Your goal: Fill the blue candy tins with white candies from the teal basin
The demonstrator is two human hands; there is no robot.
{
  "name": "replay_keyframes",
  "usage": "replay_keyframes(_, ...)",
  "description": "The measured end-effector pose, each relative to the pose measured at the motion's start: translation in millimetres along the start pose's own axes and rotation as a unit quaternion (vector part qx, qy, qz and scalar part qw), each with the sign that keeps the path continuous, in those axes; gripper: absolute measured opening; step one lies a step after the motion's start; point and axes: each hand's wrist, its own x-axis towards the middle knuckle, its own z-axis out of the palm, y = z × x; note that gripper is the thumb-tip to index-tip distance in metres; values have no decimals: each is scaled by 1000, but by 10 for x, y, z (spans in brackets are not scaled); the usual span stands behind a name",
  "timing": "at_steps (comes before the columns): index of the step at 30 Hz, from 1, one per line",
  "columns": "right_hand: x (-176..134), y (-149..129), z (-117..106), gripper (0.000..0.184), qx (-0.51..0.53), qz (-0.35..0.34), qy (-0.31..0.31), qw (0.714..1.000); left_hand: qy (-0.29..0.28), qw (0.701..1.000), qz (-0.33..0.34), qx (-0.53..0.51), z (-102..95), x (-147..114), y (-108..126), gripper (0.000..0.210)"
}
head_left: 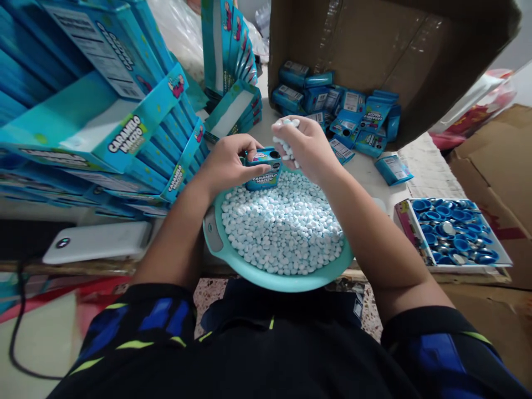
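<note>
My left hand [235,160] grips a small blue candy tin [264,178] labelled "Caramelo Macizo", with a dark round opening on its top right. Just right of it, my right hand [305,144] is closed around a clump of small white and pale blue candies [286,141], some showing between the fingers. Both hands are above the far side of a teal basin [286,281] filled with the same candies. The palm of the right hand is partly hidden.
Stacked blue display boxes [137,130] rise at the left, above a white power bank [100,242]. Behind, a tipped cardboard box [374,39] has several blue packs [349,113] at its mouth. At right stands a tray [502,252] of blue caps [451,230].
</note>
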Motion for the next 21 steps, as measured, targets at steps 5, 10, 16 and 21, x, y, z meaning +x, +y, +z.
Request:
replay_keyframes(5,87,82,-37,45,44,-33,57,997,-21,995,-4,-93,-5,-35,-18,56)
replay_keyframes(10,62,106,31,48,51,-66,90,992,-67,988,-22,-139,7,-30,-42,56)
replay_keyframes(16,76,262,117,43,46,-81,123,988,-120,971,-23,-203,0,-16,-3,54)
replay_keyframes(21,102,311,91,44,40,-88,124,987,-138,973,-25,-182,-12,-15,19,53)
